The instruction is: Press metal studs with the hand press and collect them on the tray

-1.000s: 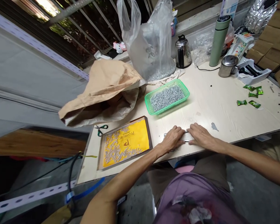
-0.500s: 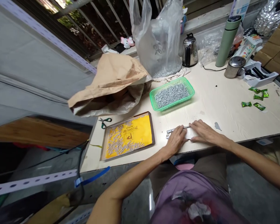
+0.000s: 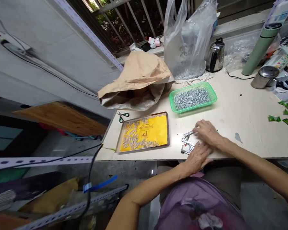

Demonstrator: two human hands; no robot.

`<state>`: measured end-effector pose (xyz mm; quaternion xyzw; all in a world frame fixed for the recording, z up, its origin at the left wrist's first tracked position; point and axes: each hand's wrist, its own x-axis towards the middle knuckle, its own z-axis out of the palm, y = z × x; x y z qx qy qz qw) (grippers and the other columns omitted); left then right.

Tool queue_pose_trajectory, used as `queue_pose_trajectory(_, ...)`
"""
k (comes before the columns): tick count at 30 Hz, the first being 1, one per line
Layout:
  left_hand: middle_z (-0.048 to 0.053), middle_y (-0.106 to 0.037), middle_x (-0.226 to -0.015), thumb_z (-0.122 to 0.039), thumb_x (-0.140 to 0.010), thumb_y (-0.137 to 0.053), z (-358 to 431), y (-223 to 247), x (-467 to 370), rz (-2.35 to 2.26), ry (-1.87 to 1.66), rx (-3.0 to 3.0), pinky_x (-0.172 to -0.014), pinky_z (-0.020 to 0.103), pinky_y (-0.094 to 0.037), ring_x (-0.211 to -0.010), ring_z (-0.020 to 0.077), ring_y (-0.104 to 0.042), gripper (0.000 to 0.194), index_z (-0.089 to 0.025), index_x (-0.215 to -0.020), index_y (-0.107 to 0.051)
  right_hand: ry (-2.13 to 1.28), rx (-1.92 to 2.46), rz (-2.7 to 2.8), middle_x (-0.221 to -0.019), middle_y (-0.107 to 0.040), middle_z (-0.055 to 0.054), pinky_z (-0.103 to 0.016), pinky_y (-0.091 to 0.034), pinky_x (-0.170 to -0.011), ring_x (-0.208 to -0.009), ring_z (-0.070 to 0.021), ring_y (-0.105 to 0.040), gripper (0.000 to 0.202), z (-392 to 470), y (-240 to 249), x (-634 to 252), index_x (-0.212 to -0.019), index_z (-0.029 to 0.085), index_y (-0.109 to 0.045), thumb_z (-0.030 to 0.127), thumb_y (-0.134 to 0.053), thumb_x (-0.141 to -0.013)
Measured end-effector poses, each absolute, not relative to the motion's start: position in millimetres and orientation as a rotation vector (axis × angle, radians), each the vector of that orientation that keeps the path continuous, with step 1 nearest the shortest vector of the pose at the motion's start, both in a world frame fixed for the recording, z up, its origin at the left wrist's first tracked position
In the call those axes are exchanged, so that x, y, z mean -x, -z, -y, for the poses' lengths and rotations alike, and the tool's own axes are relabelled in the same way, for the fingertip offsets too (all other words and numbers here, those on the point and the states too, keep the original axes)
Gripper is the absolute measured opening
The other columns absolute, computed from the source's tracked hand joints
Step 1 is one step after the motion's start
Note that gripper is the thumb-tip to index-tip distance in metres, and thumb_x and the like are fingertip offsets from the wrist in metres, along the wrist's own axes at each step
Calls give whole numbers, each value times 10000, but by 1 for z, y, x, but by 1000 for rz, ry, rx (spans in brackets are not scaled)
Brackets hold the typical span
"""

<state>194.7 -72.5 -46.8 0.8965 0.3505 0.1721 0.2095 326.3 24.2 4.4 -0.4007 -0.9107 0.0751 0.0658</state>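
A small metal tool with open jaw-like parts lies at the table's front edge, its other end under my hands. My left hand is on its near arm, fingers together. Close beside it, my right hand has its fingers bent round the far arm. To the left, a shallow tray with a yellow bottom holds scattered small metal pins. Behind my hands stands a green basket full of similar metal pins.
Scissors lie beside the tray. Behind are a brown paper bag, a plastic bag, a kettle, a green flask and a metal cup. Green wrapped packets lie at the right.
The camera view has shifted, so the table's things appear farther right. The tool's two arms have spread apart, and my hands are now on separate arms.
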Motion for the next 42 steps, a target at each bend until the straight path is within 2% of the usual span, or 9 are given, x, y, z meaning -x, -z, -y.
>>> queue_pose_trajectory(5,143,-663,-1099,-376,-910,-521,85,44,-187,-857,-397,-2574,-953,397,-480,-1087,258,-602,333,-129,-1113,-614,-323,643,2967,-1037,-619,-70,-334,-324,-764,-1100,-251,-433,117,-6,6,-274,-834,234,-704,229,-595,-874)
queue_pose_trajectory(9,109,-678,-1013,-269,-936,-484,107,27,-146,-814,-591,-2681,-867,281,-504,-965,172,-627,232,-137,-1057,-631,-223,474,2994,-911,-629,-67,-335,-305,-736,-1027,-240,-466,144,-12,23,-258,-770,192,-676,195,-580,-877)
queue_pose_trajectory(14,92,-656,-905,-189,-944,-430,98,11,-54,-1612,-744,-2557,-763,282,-509,-854,163,-599,227,-154,-986,-650,-199,448,2940,-838,-632,-60,-323,-263,-676,-857,-195,-478,139,-18,36,-254,-796,172,-651,151,-545,-883)
queue_pose_trajectory(18,72,-626,-871,-195,-922,-483,63,8,12,-2079,-431,-2367,-771,305,-492,-859,182,-547,198,-178,-926,-680,-243,490,2930,-841,-636,-58,-327,-247,-687,-804,-184,-461,121,-16,31,-255,-835,185,-658,168,-546,-877)
queue_pose_trajectory(22,59,-602,-829,-203,-908,-517,39,6,38,-1878,-17,-2386,-816,293,-465,-895,186,-503,191,-192,-838,-694,-249,411,2937,-851,-632,-28,-326,-227,-693,-815,-184,-452,166,-17,20,-257,-927,270,-661,159,-545,-882)
queue_pose_trajectory(25,70,-595,-826,-191,-910,-499,31,5,41,-1761,169,-2389,-794,289,-452,-895,193,-487,218,-174,-799,-686,-198,346,2966,-787,-614,-32,-325,-224,-675,-796,-181,-446,157,-18,19,-256,-799,227,-638,132,-541,-878)
queue_pose_trajectory(29,80,-595,-867,-165,-907,-479,30,3,44,-1737,274,-2359,-785,290,-446,-921,199,-485,222,-162,-797,-672,-144,288,2945,-745,-595,-36,-321,-255,-676,-750,-174,-447,185,-19,24,-251,-744,189,-595,73,-515,-864)
queue_pose_trajectory(35,68,-584,-859,-144,-908,-459,34,6,48,-1783,261,-2349,-886,319,-440,-943,191,-503,233,-159,-769,-646,-159,513,2619,-791,-611,-55,-299,-348,-712,-749,-177,-493,210,-34,8,-258,-825,177,-596,106,-420,-912)
queue_pose_trajectory(42,52,-605,-808,-88,-863,-443,35,10,48,-1780,157,-2361,-843,316,-459,-877,192,-550,242,-174,-698,-598,-72,1049,2218,-912,-627,-102,-348,-428,-806,-895,-235,-553,211,-114,-55,-283,-992,162,-601,135,-422,-884)
